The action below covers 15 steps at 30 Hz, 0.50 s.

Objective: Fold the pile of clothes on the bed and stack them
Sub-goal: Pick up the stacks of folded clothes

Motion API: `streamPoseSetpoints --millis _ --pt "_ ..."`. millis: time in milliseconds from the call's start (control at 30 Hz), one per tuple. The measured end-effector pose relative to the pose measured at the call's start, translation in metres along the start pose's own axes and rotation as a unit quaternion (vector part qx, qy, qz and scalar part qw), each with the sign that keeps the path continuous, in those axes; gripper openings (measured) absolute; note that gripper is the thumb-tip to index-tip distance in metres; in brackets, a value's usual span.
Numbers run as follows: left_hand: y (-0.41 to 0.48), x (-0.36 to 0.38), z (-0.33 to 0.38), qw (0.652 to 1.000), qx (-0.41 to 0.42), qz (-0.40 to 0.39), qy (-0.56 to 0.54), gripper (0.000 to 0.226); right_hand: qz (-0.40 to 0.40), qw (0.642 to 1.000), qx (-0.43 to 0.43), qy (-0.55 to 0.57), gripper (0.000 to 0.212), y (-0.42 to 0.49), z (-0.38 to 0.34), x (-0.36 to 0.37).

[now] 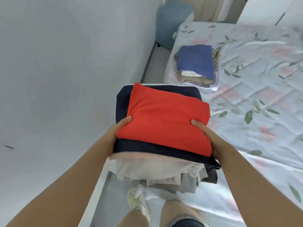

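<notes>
1. I am judging the carried stack (161, 149) to be soft, floppy and fairly weighty for cloth. Its layers look free to slide over one another, so I am favouring support from below at both side edges, with thumbs pinning the top.
2. The left hand (120, 128) is grasping the stack at its 9 o'clock edge, with the thumb pressing on the top piece. The fingers underneath are hidden.
3. The right hand (204, 132) is grasping the 3 o'clock edge the same way, thumb on top and fingers out of sight below.
4. The stack is hanging mid-air at the centre of view, just beside the left edge of the bed (255, 99) and above the floor.
5. A plush red garment (164, 115) is lying on top. A wider navy garment (124, 99) is showing beyond it at 9 and 12 o'clock.
6. The pale layers (147, 168) at the bottom, pink, white and grey, are sagging unevenly toward 6 o'clock. I am judging those the likeliest to slip.
7. A second stack (195, 61), topped with a blue piece, is lying on the bed at 1 o'clock, well apart.
</notes>
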<state>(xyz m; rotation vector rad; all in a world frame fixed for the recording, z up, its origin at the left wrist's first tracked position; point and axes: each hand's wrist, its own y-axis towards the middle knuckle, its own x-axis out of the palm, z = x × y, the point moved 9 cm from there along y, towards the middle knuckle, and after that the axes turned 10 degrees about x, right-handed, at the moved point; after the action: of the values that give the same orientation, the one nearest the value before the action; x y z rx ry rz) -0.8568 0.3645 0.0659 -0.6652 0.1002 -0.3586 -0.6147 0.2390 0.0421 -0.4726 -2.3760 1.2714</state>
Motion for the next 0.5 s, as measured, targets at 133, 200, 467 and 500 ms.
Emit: streamPoseSetpoints --millis 133,200,467,500 --pt "0.047 0.024 0.025 0.997 -0.008 -0.069 0.038 0.053 0.053 0.996 -0.003 0.075 0.054 -0.001 -0.002 -0.019" --pt "0.070 0.046 0.028 0.994 -0.015 -0.096 0.042 0.062 0.076 0.992 -0.007 0.103 0.045 -0.001 -0.007 -0.037" --pt "0.137 0.146 0.005 0.989 -0.048 -0.130 0.044 0.039 0.131 0.987 0.011 0.089 0.047 0.035 -0.046 -0.136" --pt "0.146 0.155 0.002 0.990 -0.051 -0.126 0.041 0.038 0.132 0.987 0.011 0.085 0.046 0.046 -0.052 -0.147"
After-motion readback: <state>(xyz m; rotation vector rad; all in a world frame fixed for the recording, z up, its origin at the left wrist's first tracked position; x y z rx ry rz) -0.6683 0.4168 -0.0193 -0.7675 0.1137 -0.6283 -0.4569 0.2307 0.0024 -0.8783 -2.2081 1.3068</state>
